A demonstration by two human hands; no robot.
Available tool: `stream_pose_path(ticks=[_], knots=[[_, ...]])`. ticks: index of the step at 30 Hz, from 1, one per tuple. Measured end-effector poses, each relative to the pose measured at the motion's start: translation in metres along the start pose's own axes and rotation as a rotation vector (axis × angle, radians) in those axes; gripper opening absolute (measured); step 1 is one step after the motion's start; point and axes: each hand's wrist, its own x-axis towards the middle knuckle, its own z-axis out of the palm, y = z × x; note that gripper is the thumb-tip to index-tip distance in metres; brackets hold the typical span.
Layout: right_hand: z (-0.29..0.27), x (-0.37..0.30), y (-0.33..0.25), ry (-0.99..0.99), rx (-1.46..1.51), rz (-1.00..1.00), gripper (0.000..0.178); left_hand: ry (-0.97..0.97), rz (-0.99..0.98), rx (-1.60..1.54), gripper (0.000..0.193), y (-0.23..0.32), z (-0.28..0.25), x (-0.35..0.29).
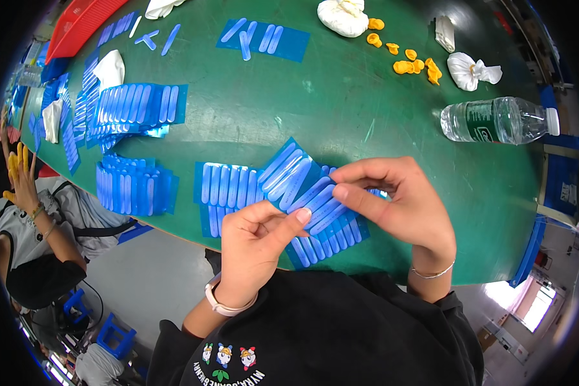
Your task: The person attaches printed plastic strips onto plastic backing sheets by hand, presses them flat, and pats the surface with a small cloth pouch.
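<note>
a: left hand (254, 235)?
b: closed up, thumb and fingers pinching the lower left edge of a blue strip sheet (321, 206), just above the table (341, 103) edge.
a: right hand (399, 202)?
b: fingers curled, thumb and forefinger nipping the same sheet's upper right end. sheet runs tilted between both hands, held over more blue sheets.
a: under it?
b: another sheet of pale strips (228, 186) flat just left, touching the fanned pile.
a: rest?
b: stacks of sheets (135, 186) far left, water bottle (498, 120) lying on its side well right, orange finger cots (415, 64) and white cloth bundles (344, 16) at the far edge. another person's hand (22, 174) at far left.
</note>
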Motion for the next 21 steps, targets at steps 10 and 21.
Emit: stream_pose_path(ticks=[10, 21], knots=[[0.011, -0.001, 0.003, 0.046, -0.221, -0.006, 0.01, -0.014, -0.005, 0.05, 0.013, -0.001, 0.001, -0.002], [0.025, 0.002, -0.001, 0.262, -0.173, -0.325, 0.015, 0.065, 0.017, 0.108, 0.027, -0.006, 0.0, 0.001]])
